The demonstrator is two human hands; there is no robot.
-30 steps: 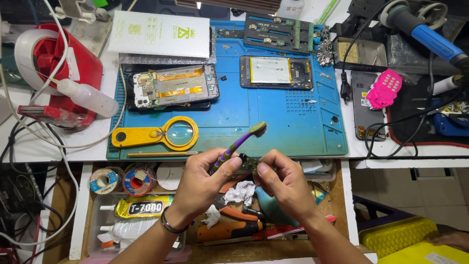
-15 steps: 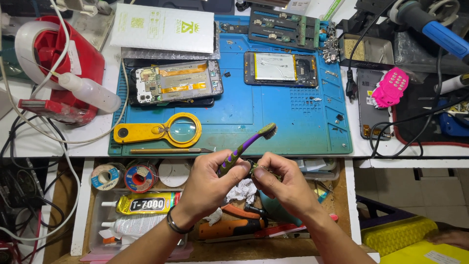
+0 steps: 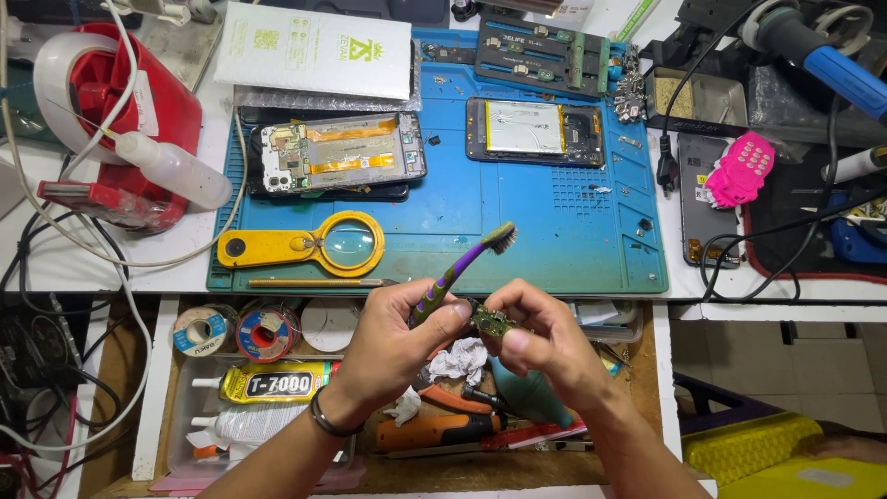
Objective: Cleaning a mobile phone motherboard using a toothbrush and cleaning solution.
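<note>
Head view is showing a small green circuit board point(image 3: 491, 322) being pinched at its edges by the right hand point(image 3: 540, 346), just above the open drawer point(image 3: 661, 388) and in front of the blue mat point(image 3: 517, 236). Left hand point(image 3: 393, 346) is gripping a purple toothbrush point(image 3: 457, 268), bristles pointing up and away from the board. Brushing well is likely calling for light strokes and a steady pinch. Both wrists are angling inward, fingers curled closed around their items.

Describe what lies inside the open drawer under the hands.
Visible in the drawer: solder spools, a yellow glue tube, crumpled tissue, an orange-handled tool. The left hand and right hand cover the drawer's middle, so what lies beneath cannot be seen.
</note>
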